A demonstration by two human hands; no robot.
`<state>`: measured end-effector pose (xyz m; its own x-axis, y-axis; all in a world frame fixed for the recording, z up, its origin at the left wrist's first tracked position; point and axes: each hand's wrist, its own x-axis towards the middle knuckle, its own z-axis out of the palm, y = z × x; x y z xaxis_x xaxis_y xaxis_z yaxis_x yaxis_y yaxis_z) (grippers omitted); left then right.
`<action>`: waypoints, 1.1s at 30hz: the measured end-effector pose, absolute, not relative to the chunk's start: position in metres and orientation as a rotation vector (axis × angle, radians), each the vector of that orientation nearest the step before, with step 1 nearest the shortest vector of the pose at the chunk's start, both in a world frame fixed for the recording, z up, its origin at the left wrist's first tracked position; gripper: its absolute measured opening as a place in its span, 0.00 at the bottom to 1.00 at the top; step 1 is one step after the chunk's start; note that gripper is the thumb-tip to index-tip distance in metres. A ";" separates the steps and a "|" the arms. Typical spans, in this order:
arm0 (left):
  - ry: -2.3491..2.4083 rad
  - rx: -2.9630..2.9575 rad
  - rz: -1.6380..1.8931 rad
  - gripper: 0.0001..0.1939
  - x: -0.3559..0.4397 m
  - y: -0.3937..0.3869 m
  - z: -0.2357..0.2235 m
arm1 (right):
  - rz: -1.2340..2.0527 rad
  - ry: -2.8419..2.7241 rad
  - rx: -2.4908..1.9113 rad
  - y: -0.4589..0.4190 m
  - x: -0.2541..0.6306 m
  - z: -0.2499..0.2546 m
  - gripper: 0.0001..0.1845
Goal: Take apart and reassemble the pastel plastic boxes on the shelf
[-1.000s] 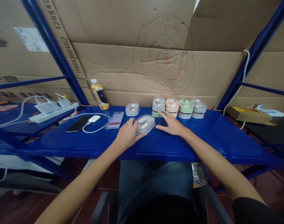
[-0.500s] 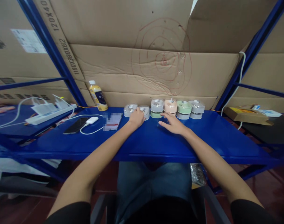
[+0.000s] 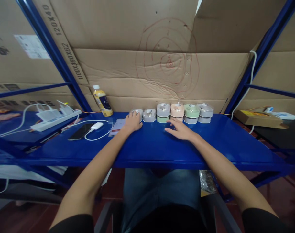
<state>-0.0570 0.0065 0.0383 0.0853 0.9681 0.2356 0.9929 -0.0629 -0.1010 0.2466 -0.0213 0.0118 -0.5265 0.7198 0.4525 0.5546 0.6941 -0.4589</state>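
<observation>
Small rounded containers with clear lids stand in a row at the back of the blue tabletop. At the row's left end is a single grey container [image 3: 139, 112], largely covered by my left hand [image 3: 133, 122], whose fingers curve over it with the thumb at its right side. Beside it sits another single grey container [image 3: 149, 115]. Stacks of two follow: grey over green [image 3: 163, 111], a peach one [image 3: 177, 110], green over grey [image 3: 191, 111] and grey on grey [image 3: 204, 111]. My right hand [image 3: 180, 128] hovers before the peach stack, fingers apart, holding nothing.
A yellow bottle [image 3: 103, 101] stands at the back left. Near it lie a pale flat phone-like thing [image 3: 117, 127], a black phone [image 3: 81, 132] and a white charger [image 3: 97, 125] with cable. Farther left is a power strip [image 3: 56, 119]; an open carton [image 3: 259, 119] lies right.
My left hand has moved left, from the second grey container to the leftmost one, uncovering the second. My right hand stays nearly in place.
</observation>
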 end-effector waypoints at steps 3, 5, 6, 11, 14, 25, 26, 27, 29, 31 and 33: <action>-1.958 -2.126 -0.184 0.30 -0.059 -0.022 0.034 | 0.332 -2.272 -0.982 -0.020 0.248 0.011 0.27; -1.908 -2.138 -0.246 0.30 -0.058 -0.049 0.028 | 0.317 -2.261 -0.983 -0.021 0.246 0.013 0.26; -1.871 -2.149 -0.301 0.29 -0.056 -0.063 0.024 | 0.311 -2.260 -0.974 -0.022 0.245 0.014 0.25; -1.584 -2.319 -0.635 0.28 -0.042 -0.120 0.006 | 0.297 -2.337 -0.830 -0.035 0.236 0.021 0.44; -1.309 -2.616 -0.756 0.27 -0.028 -0.127 0.010 | 0.301 -2.431 -0.727 -0.040 0.233 0.021 0.63; -1.180 -3.187 -1.026 0.60 0.002 -0.035 0.011 | 0.360 -2.336 -0.889 -0.024 0.253 0.024 0.53; -1.167 -3.205 -1.059 0.60 0.002 -0.031 0.009 | 0.378 -2.304 -0.911 -0.023 0.256 0.026 0.51; -1.149 -3.210 -1.090 0.59 0.001 -0.028 0.007 | 0.396 -2.273 -0.935 -0.021 0.260 0.027 0.48; -1.109 -3.197 -1.110 0.56 -0.002 -0.028 0.004 | 0.423 -2.203 -0.972 -0.017 0.269 0.031 0.43; -1.066 -3.188 -1.040 0.46 -0.006 -0.031 0.003 | 0.431 -2.115 -1.018 -0.013 0.279 0.034 0.37; -1.044 -3.186 -0.922 0.34 -0.008 -0.035 0.002 | 0.419 -2.023 -1.075 -0.008 0.288 0.036 0.34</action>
<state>-0.0083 -0.0354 0.0022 0.6881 0.6221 0.3735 0.4475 -0.7690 0.4565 0.2880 -0.0077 0.0362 -0.3281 0.8074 0.4904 0.5462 0.5857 -0.5989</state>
